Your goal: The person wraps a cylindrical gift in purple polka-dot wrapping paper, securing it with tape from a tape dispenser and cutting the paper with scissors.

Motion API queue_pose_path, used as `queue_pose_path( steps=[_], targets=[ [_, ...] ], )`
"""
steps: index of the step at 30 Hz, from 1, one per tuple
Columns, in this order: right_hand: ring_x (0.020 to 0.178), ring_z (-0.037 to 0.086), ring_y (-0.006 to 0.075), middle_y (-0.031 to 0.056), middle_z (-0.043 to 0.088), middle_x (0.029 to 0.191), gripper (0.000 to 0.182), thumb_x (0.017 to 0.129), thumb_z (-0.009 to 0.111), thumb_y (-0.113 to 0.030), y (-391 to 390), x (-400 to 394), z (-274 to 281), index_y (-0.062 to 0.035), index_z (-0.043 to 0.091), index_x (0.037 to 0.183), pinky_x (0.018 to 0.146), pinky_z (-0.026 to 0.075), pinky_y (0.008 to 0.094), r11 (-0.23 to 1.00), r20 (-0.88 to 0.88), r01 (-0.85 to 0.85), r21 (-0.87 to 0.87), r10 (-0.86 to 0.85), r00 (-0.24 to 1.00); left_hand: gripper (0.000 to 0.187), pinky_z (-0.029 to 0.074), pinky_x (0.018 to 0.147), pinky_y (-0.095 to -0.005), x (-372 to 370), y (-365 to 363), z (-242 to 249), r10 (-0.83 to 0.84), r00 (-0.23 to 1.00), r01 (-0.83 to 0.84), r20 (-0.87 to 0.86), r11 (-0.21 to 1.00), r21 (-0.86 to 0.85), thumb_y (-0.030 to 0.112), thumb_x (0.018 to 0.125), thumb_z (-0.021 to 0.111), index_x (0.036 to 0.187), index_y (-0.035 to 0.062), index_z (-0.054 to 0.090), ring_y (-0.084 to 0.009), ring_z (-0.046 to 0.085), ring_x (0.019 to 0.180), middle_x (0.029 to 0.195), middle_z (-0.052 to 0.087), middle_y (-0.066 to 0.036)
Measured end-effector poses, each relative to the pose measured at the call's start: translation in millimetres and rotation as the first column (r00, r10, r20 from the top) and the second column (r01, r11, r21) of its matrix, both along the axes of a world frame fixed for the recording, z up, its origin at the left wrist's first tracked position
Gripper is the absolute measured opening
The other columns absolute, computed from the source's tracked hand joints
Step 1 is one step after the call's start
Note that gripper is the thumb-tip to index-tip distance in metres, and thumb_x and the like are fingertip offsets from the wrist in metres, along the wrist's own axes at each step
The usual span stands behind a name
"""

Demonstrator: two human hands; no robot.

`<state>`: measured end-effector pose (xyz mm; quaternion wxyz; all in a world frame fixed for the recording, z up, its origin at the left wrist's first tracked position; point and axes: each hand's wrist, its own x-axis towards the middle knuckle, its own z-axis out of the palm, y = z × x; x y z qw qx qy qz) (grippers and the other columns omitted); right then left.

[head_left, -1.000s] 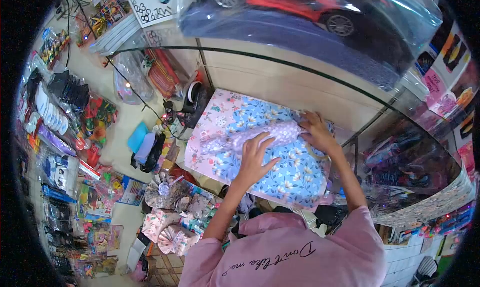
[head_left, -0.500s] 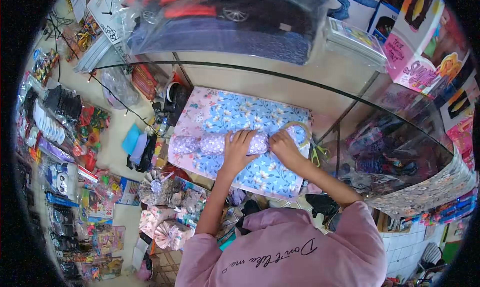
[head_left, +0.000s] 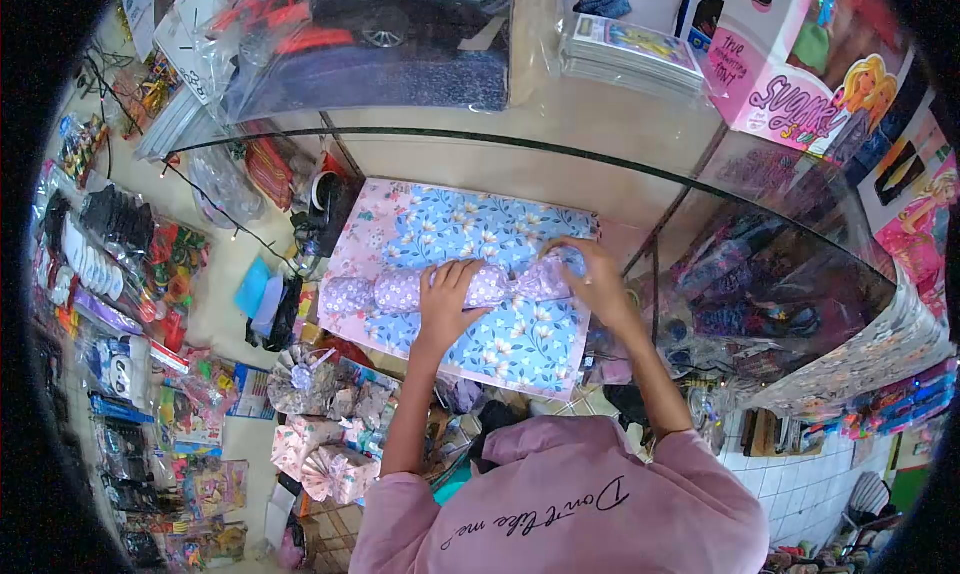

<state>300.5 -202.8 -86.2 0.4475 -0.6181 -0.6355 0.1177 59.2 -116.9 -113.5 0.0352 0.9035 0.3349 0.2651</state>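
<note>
A roll-shaped bundle in purple flowered wrap (head_left: 393, 290) lies across blue flowered paper (head_left: 530, 349). My left hand (head_left: 450, 299) lies over the bundle's middle, its fingers bent over the top and its thumb along the near side. The wrap narrows at the right, then flares into a loose, crinkled end (head_left: 540, 279). Beside this end is my right hand (head_left: 597, 274), with thumb and fingers curved and apart. The tape ring near it is mostly hidden by the hand.
A glass case (head_left: 770, 294) stands at the right, its dark edge crossing behind the paper. Packaged goods (head_left: 120, 364) line the left. Wrapped gifts (head_left: 310, 454) sit at the near left. Boxed toys (head_left: 780, 84) are at the upper right. A person's pink shirt (head_left: 570, 494) fills the bottom.
My right hand has moved right, off the narrowed part of the wrap, and its fingers have spread. The loose end now shows. My left hand remains on the bundle. The whole view has shifted.
</note>
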Motion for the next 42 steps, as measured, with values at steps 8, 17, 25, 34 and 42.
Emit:
queue_pose_path(
  steps=[8,17,25,34,42],
  targets=[
    [0.073,0.063,0.0158,0.01,0.067,0.082,0.019,0.084,0.062,-0.015,-7,25,-65,0.0014,0.064,0.093,0.067,0.049,0.0278,0.984,-0.407,-0.122,-0.129,0.06,0.912,0.071,0.027,0.099,-0.0429,-1,-3,-4,0.016,1.0,-0.016,0.021,1.0,0.013,0.03,0.057,0.077,0.12,0.0121,0.05,-0.0239,0.046,0.113,0.117,0.054,-0.006],
    [0.075,0.057,0.0108,0.0037,0.06,0.077,0.018,0.084,0.063,-0.018,-4,23,-72,-0.0004,0.063,0.084,0.068,0.045,0.0251,0.934,-0.453,-0.224,-0.278,0.078,0.888,0.073,0.025,0.1,-0.0465,-2,-14,-7,0.074,0.997,-0.074,-0.02,0.997,0.009,0.023,0.058,0.078,0.125,0.0162,0.047,-0.0232,0.043,0.116,0.123,0.049,-0.002],
    [0.109,0.046,0.0363,0.0172,0.053,0.109,0.061,0.07,0.072,-0.014,-14,-24,30,-0.0056,0.044,0.124,0.095,0.035,0.0423,0.982,0.079,-0.177,0.072,0.171,0.982,0.07,0.022,0.1,-0.0475,-14,-22,-1,0.09,0.994,-0.077,-0.069,0.982,0.172,0.024,0.058,0.072,0.123,0.0196,0.049,-0.0204,0.042,0.118,0.125,0.049,0.0],
    [0.108,0.051,0.0299,0.0162,0.054,0.112,0.102,0.057,0.082,-0.024,11,-142,23,-0.003,0.023,0.138,0.093,0.031,0.0491,0.934,0.335,-0.328,-0.141,0.357,0.872,0.085,0.023,0.1,-0.0494,-63,-73,32,0.29,0.95,-0.266,-0.116,0.946,0.184,0.025,0.056,0.073,0.133,0.0139,0.038,-0.023,0.038,0.124,0.133,0.042,-0.005],
    [0.102,0.052,0.0259,0.0083,0.056,0.108,0.071,0.054,0.079,-0.021,18,-200,-4,-0.0122,0.05,0.118,0.088,0.033,0.0387,0.762,0.39,-0.637,-0.116,0.625,0.677,0.058,0.031,0.095,-0.0436,-188,-177,30,0.687,0.637,-0.723,0.35,0.69,-0.039,0.018,0.069,0.074,0.12,0.0053,0.048,-0.0298,0.046,0.113,0.122,0.049,-0.014]
  ],
)
